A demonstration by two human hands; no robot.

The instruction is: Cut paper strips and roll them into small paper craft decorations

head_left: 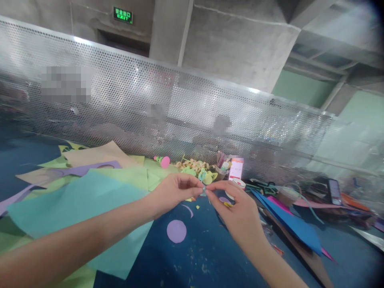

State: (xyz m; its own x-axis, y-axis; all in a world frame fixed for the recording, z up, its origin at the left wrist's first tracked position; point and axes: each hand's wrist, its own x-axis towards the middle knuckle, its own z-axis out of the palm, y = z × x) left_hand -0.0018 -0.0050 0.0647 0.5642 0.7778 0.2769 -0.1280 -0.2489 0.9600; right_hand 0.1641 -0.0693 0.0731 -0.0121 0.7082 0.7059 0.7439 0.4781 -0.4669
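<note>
My left hand (pixel 177 192) and my right hand (pixel 237 202) meet near the middle of the view, above the dark blue table. Between their fingertips is a small teal paper piece (pixel 204 189), pinched from both sides. Its exact shape is too small to make out. Below my hands, a round purple paper disc (pixel 177 231) lies flat on the table, with a thin purple curved strip (pixel 189 211) just above it. Large teal paper (pixel 81 208) spreads under and beside my left forearm.
Beyond my hands are curled paper pieces (pixel 195 164), a pink disc (pixel 165 162), a cup of tools (pixel 221 170) and a lit phone (pixel 236 168). Blue foam sheets (pixel 291 224) lie right. A perforated metal screen (pixel 120 92) stands behind the table.
</note>
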